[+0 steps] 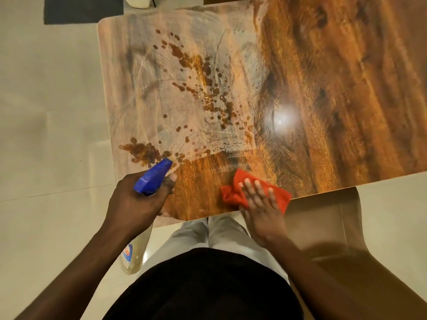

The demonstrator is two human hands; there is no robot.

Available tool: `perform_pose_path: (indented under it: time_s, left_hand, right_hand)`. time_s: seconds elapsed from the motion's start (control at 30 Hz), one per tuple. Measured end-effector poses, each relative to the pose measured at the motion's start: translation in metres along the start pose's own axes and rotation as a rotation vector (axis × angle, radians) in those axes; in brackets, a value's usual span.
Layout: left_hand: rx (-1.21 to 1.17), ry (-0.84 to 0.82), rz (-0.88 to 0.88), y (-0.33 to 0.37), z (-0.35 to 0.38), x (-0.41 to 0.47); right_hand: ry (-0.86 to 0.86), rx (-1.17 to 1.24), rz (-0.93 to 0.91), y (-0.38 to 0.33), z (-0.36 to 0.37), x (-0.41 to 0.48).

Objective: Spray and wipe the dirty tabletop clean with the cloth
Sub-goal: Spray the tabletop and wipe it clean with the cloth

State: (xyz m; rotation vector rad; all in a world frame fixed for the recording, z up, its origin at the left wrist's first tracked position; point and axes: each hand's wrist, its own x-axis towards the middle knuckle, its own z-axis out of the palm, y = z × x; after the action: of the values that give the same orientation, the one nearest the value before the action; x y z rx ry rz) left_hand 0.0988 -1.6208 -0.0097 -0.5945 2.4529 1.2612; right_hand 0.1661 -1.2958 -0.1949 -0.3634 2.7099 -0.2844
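A glossy wood-grain tabletop (pixel 323 93) fills the upper right of the head view. Brown splatter stains (pixel 208 88) run diagonally across its left half, inside a pale hazy smear. My left hand (pixel 141 199) grips a spray bottle (pixel 153 176) with a blue trigger head at the table's near left corner, nozzle aimed at the stains; its clear body hangs below the table edge. My right hand (pixel 261 204) lies flat, fingers spread, on a crumpled red cloth (pixel 235 195) at the near edge of the table.
Pale tiled floor (pixel 46 112) surrounds the table on the left and near side. A dark mat (pixel 83 10) lies on the floor at the far left. A bright light reflection (pixel 280 118) shines mid-table. My legs and dark shirt stand close to the near edge.
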Motion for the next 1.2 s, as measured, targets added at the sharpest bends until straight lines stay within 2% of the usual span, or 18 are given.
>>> perform_pose_path:
  time_s: [0.2,0.3,0.37,0.5,0.67,0.77,0.87,0.93,1.07,1.2]
  left_hand:
    - [0.006,-0.028,-0.009,-0.003,0.006,0.000]
    - [-0.024,-0.027,-0.004,0.000,0.002,-0.001]
    - [-0.036,-0.032,-0.009,0.003,-0.001,-0.001]
    - [-0.023,-0.049,-0.012,0.010,-0.005,-0.003]
    - [0.062,-0.057,0.005,0.020,-0.005,0.007]
    - [0.092,-0.075,0.035,0.033,0.000,0.013]
    - [0.134,-0.130,0.073,0.043,0.006,0.019]
    - [0.143,-0.164,0.070,0.047,0.010,0.023]
    - [0.137,-0.190,0.080,0.047,0.012,0.024]
    - [0.112,-0.201,0.053,0.044,0.008,0.021]
  right_hand:
    - [0.053,0.231,0.549,0.118,-0.057,0.023]
    - [0.154,0.340,0.784,0.115,-0.075,0.073]
    - [0.161,0.317,0.794,0.089,-0.077,0.108]
    - [0.061,0.215,0.495,-0.011,-0.063,0.155]
    - [-0.072,0.116,-0.117,-0.139,-0.022,0.122]
    - [-0.115,0.041,-0.352,-0.150,0.002,0.081]
    - [-0.129,-0.037,-0.441,-0.101,0.007,0.045]
    - [-0.118,-0.069,-0.356,-0.055,0.005,0.022]
    - [-0.080,0.021,0.071,0.043,-0.023,-0.002]
    - [0.060,0.220,0.498,0.105,-0.060,0.036]
